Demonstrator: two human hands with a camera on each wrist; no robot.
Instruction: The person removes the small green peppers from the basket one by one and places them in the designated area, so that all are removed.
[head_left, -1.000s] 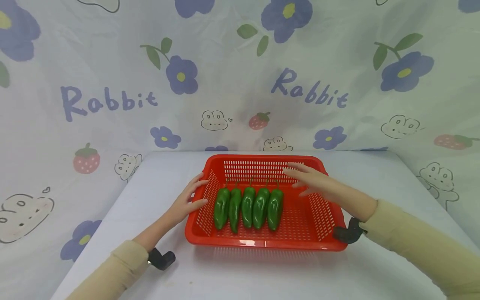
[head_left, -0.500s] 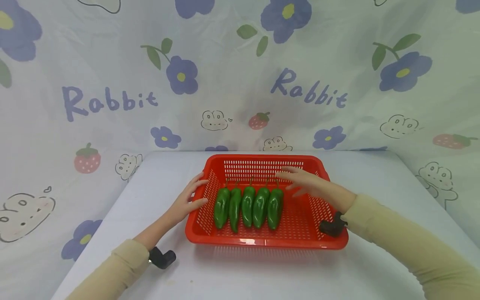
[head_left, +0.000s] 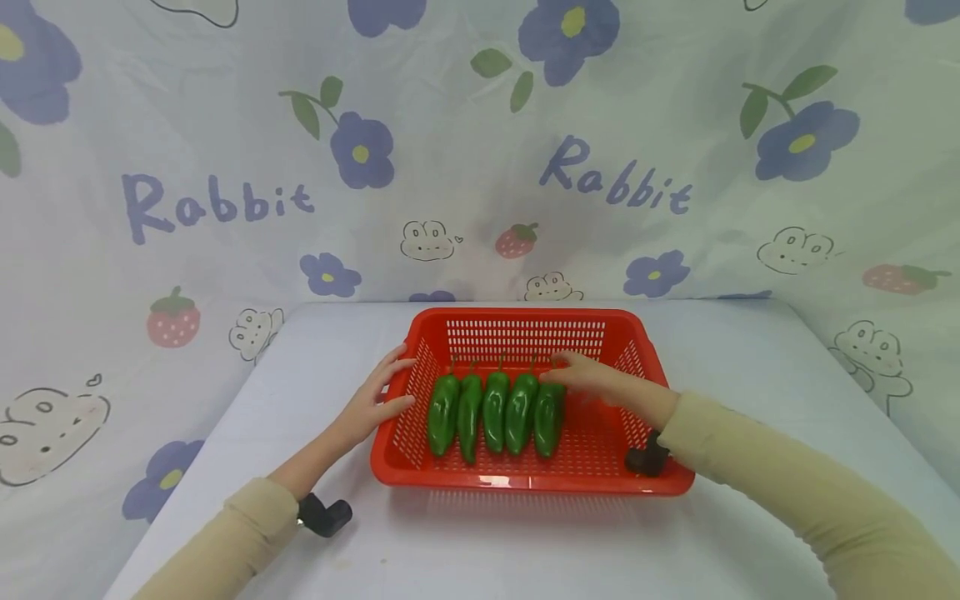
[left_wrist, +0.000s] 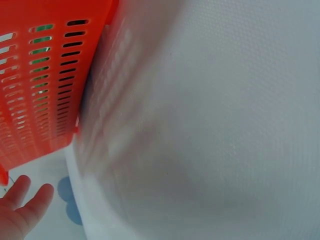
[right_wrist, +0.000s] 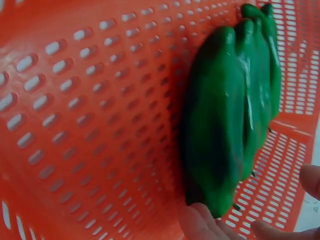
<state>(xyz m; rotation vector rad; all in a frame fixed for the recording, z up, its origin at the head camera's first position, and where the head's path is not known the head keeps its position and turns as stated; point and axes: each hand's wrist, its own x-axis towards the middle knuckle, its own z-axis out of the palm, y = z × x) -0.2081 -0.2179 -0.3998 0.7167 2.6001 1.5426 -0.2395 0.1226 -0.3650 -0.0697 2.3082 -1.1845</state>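
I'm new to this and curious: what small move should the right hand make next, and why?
Perhaps curl the right hand round the rightmost green pepper: its fingers are at the pepper's stem end, but don't look closed on it.

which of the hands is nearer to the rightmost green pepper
The right. The right hand is at the stem end of the rightmost pepper; the left hand is at the basket's left rim, with four peppers in between.
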